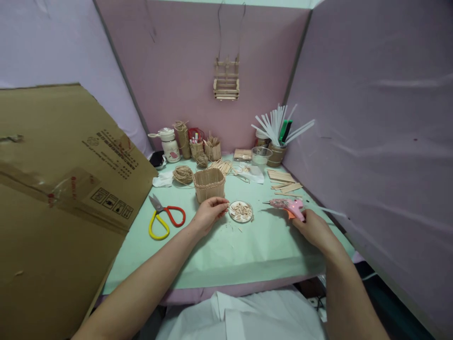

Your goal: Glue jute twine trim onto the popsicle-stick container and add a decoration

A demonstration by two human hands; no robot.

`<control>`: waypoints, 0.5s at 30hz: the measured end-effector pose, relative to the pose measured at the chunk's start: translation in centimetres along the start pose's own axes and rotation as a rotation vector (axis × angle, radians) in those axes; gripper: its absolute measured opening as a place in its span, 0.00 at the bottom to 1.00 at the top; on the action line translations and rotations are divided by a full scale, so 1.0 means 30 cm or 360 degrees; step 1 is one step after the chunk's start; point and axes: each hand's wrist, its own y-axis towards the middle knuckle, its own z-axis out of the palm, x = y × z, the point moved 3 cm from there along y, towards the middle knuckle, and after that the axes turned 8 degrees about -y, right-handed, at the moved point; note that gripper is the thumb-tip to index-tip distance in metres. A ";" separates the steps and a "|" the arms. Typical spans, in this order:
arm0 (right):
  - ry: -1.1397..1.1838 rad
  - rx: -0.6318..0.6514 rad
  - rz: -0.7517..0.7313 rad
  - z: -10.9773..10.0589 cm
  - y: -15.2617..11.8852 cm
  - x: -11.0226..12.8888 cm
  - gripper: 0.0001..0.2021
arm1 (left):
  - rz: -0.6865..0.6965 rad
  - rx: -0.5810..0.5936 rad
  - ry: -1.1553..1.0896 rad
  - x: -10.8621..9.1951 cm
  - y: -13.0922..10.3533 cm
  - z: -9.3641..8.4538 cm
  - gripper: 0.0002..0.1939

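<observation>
My left hand [211,212] is closed, fingertips pinched together beside a small round dish [241,212] of short wooden pieces; what the fingertips hold is too small to name. Just behind that hand stands a woven, basket-like container [209,185]. My right hand [311,227] is wrapped round the handle of a pink glue gun [288,204], its nozzle pointing left toward the dish. To the left lie scissors [163,217] with one red and one yellow handle loop, their blades apart.
A large cardboard sheet [63,198] leans at the left. Behind are twine [183,174], a white bottle [170,145], a clear cup [261,157], wooden sticks [281,177] and a pot [276,156] of white glue sticks. A small wooden rack [226,87] hangs on the back wall.
</observation>
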 end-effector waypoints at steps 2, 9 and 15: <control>0.0366 -0.0022 -0.0009 -0.003 -0.008 0.010 0.11 | -0.0004 -0.0001 0.0012 -0.002 -0.002 0.004 0.18; 0.1137 0.0233 -0.0334 -0.034 -0.120 0.174 0.17 | 0.0101 0.0077 -0.0037 -0.015 -0.008 0.013 0.17; 0.1150 0.0316 -0.0428 0.002 -0.189 0.261 0.23 | 0.0116 0.0159 -0.0146 -0.020 -0.012 0.015 0.18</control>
